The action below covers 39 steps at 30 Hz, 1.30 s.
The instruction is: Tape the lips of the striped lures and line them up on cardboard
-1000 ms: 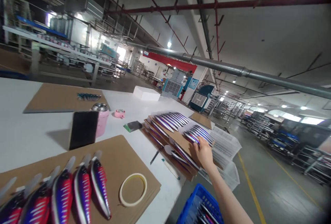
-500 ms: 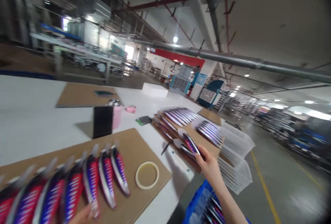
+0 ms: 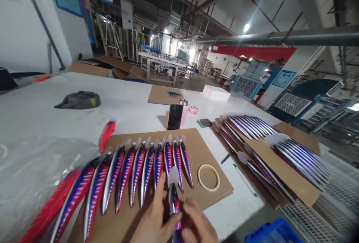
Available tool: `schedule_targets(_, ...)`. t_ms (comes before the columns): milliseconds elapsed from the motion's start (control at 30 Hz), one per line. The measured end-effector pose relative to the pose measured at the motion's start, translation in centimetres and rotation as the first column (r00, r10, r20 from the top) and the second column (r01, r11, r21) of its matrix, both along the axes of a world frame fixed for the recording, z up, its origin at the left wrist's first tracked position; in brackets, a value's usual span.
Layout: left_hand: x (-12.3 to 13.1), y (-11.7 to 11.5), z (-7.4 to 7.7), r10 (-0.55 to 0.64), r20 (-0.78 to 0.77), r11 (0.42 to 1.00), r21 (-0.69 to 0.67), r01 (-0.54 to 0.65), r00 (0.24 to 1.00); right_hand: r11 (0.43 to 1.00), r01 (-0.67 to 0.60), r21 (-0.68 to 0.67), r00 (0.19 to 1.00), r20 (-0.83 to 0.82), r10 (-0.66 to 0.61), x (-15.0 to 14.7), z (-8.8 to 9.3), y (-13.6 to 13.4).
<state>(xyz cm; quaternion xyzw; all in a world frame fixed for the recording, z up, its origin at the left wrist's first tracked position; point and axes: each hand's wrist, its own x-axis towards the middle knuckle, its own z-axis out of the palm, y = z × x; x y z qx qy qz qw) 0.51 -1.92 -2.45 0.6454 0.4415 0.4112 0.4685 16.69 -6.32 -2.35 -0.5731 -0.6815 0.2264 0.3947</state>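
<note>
A fishing lure (image 3: 174, 198) with a clear lip at its top stands nearly upright in my left hand (image 3: 153, 218), held between thumb and fingers. My right hand (image 3: 199, 222) is just right of the lure, its fingers bent, apart and a little blurred; contact with the lure's lower end is unclear. Behind my hands, a row of purple, red and silver lures (image 3: 137, 175) lies side by side on a cardboard sheet (image 3: 190, 134), lips pointing away from me. A roll of tape (image 3: 209, 178) rests on the same sheet.
Stacked cardboard sheets (image 3: 283, 164) with more lures are at the right, beside white plastic racks (image 3: 336, 172). Below them is a blue bin (image 3: 273, 231). Plastic wrap (image 3: 36, 175) covers the left. A phone (image 3: 175, 116), pink bottle (image 3: 184, 112) and grey cap (image 3: 81, 100) stand farther back.
My right hand has come from the stacked sheets to in front of me with the lure, which my left hand now holds. My left hand has left the row's lure tail. The view has turned left.
</note>
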Motion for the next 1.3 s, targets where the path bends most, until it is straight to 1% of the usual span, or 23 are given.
schedule_targets(67,0.2,-0.2,-0.2,-0.044,-0.096,0.998,0.040,0.048,0.994,0.998,0.023,0.064,1.000,0.001,-0.023,1.2,0.9,1.4)
schedule_targets(100,0.3,-0.3,-0.3,-0.066,-0.150,0.995,0.059,0.076,0.986,0.997,0.017,0.074,1.000,-0.006,-0.017,1.5,1.3,2.1)
schedule_targets(133,0.3,-0.5,-0.3,-0.087,-0.202,0.992,0.076,0.104,0.976,0.998,-0.007,0.067,1.000,-0.021,0.009,1.6,1.7,2.9)
schedule_targets(200,0.1,-0.7,0.0,-0.125,-0.290,0.981,0.104,0.161,0.949,0.995,-0.098,0.024,0.992,-0.080,0.099,1.2,2.2,4.0)
schedule_targets(267,-0.3,-0.7,0.6,-0.154,-0.367,0.975,0.094,0.201,0.917,0.984,-0.180,-0.011,0.974,-0.140,0.177,0.6,2.5,4.6)
schedule_targets(367,-0.8,-0.3,1.4,-0.138,-0.448,0.981,0.062,0.185,0.884,0.968,-0.247,-0.049,0.961,-0.143,0.238,0.2,2.9,4.6)
schedule_targets(433,-1.1,0.2,1.6,-0.098,-0.431,0.982,0.107,0.158,0.897,0.955,-0.289,-0.070,0.954,-0.101,0.282,0.2,3.3,4.3)
schedule_targets(500,-1.2,0.7,1.5,-0.076,-0.375,0.970,0.187,0.156,0.924,0.940,-0.328,-0.097,0.944,-0.067,0.322,0.2,3.8,4.1)
schedule_targets(567,-1.3,1.2,1.5,-0.086,-0.349,0.953,0.244,0.179,0.933,0.931,-0.341,-0.129,0.940,-0.048,0.338,0.4,4.2,4.0)
schedule_targets(667,-1.3,1.6,1.7,-0.113,-0.377,0.929,0.288,0.232,0.919,0.930,-0.322,-0.175,0.946,-0.034,0.321,0.6,4.7,4.1)
schedule_targets(767,-1.1,1.7,1.9,-0.119,-0.415,0.910,0.319,0.266,0.902,0.930,-0.315,-0.191,0.949,-0.082,0.305,0.8,4.9,4.1)
schedule_targets(867,-0.6,1.5,1.5,-0.050,-0.436,0.917,0.336,0.214,0.899,0.935,-0.308,-0.173,0.946,-0.163,0.282,0.8,4.9,4.2)
schedule_targets(967,-0.2,1.2,0.9,0.011,-0.428,0.941,0.310,0.135,0.904,0.957,-0.233,-0.173,0.965,-0.165,0.205,0.4,4.5,4.3)
schedule_targets(1067,0.1,1.0,0.8,0.013,-0.382,0.963,0.254,0.091,0.924,0.974,-0.159,-0.160,0.982,-0.128,0.139,0.1,3.9,4.5)
schedule_targets(1133,0.2,0.9,1.2,0.019,-0.324,0.978,0.203,0.050,0.946,0.981,-0.138,-0.140,0.986,-0.113,0.122,0.1,3.6,4.5)
schedule_targets(1233,0.1,0.8,2.2,0.056,-0.223,0.990,0.140,-0.025,0.973,0.983,-0.134,-0.128,0.987,-0.103,0.121,0.1,3.4,4.4)
schedule_targets(1300,0.0,0.8,2.9,0.044,-0.195,0.993,0.116,-0.022,0.980,0.982,-0.145,-0.120,0.984,-0.119,0.131,0.2,3.3,4.4)
